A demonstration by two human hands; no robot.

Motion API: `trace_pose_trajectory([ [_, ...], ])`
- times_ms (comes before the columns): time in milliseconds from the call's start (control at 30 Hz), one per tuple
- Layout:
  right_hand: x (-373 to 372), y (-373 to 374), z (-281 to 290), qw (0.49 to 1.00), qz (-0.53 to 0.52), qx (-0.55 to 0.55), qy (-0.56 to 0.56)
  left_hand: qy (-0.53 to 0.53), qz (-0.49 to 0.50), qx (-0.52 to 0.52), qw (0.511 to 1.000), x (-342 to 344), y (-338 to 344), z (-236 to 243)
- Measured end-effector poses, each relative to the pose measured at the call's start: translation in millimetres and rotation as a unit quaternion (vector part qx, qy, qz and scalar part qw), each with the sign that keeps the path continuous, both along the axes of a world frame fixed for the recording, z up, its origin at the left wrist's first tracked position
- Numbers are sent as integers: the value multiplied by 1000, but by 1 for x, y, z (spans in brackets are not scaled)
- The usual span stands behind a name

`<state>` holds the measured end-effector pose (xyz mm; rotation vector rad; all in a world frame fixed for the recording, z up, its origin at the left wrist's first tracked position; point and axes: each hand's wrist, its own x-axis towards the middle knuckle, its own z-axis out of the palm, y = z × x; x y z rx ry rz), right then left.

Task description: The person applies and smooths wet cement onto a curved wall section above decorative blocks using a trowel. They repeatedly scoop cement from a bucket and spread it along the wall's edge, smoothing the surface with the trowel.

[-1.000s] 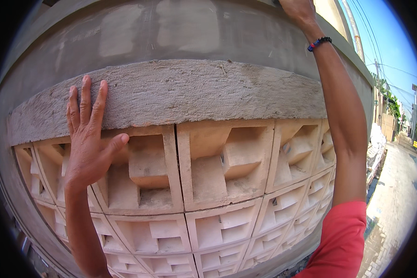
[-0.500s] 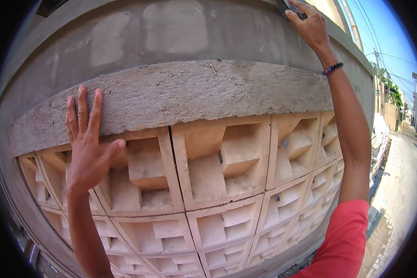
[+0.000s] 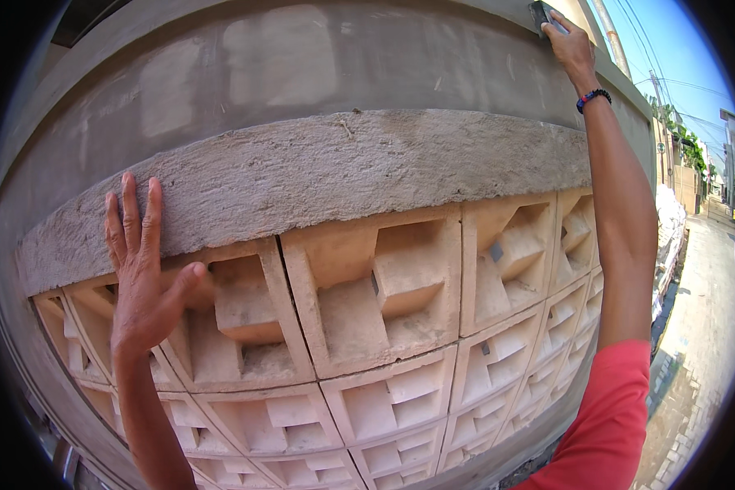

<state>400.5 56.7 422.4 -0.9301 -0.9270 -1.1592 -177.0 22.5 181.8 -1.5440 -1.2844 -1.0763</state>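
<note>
My left hand (image 3: 141, 287) lies spread at the left end of a rough grey plaster band (image 3: 359, 163), fingertips on the plaster and palm over the cream patterned breeze blocks (image 3: 408, 290) below it. High at the right, my right hand (image 3: 574, 47) grips a small dark rectangular tool (image 3: 542, 21) at the upper rim of the smoother grey wall (image 3: 282, 57); its working face is hidden. A beaded bracelet (image 3: 594, 100) is on my right wrist.
A paved lane (image 3: 694, 302) runs along the right beside the wall, with pale piled material (image 3: 670, 224) at its edge. Utility poles (image 3: 609, 37), overhead wires and greenery (image 3: 692, 151) stand farther off. A grey frame (image 3: 10, 261) borders the blocks at the left.
My right hand has moved right, and the dark tool in it now shows more clearly at the wall's top. My left hand appears slightly lower and farther left in the view.
</note>
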Motion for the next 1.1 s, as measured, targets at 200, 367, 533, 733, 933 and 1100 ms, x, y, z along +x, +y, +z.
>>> trace_pose_trajectory([
  [200,-67,12,-13,985,52,54,-157,1,10,5,1000,-4,-6,-3],
  [367,32,11,13,1000,-22,-15,-1,2,-2,17,1000,0,4,-2],
  [533,-15,24,-13,988,-20,21,-150,-9,-23,7,1000,-1,-6,-2],
  [733,25,6,14,996,32,-6,-78,1,7,12,1000,-2,4,0],
  [933,15,21,-18,975,-23,74,-206,7,20,4,1000,-9,-4,-2],
  [1100,31,17,6,999,2,-17,-31,14,10,10,1000,-3,2,1],
])
